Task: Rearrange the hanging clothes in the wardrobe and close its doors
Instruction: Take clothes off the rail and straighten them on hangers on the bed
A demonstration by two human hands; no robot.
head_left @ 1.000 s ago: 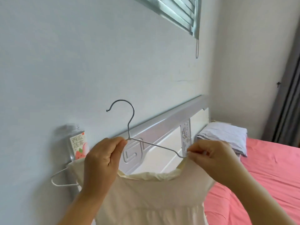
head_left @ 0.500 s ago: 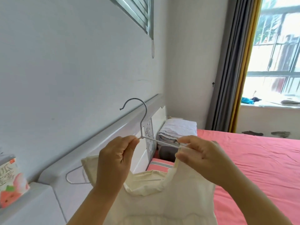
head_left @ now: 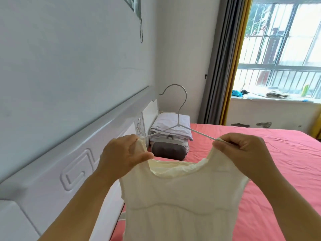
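Over pink bed (head_left: pixel 260 153) | white headboard (head_left: pixel 69 162) left | window (head_left: pixel 281 49) beyond | left hand (head_left: pixel 121 157), right hand (head_left: pixel 243 150) pinch cream dress (head_left: pixel 182 197) on hanger (head_left: pixel 180 108)

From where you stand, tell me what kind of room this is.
A bedroom, most likely in a home: a bed with a pink sheet and white headboard, folded bedding stacked at its head, and a curtained window. Both hands hold a cream garment on a wire hanger.

Daylight pours in from the window (head_left: pixel 284 54) up beyond my right hand (head_left: pixel 243 150), its panes nearly washed out. The room is bright and evenly lit, shadows soft. The wall (head_left: pixel 69 58) past my left hand (head_left: pixel 121 157) looks cool grey. Straight lines bow toward the edges; everything is slightly soft.
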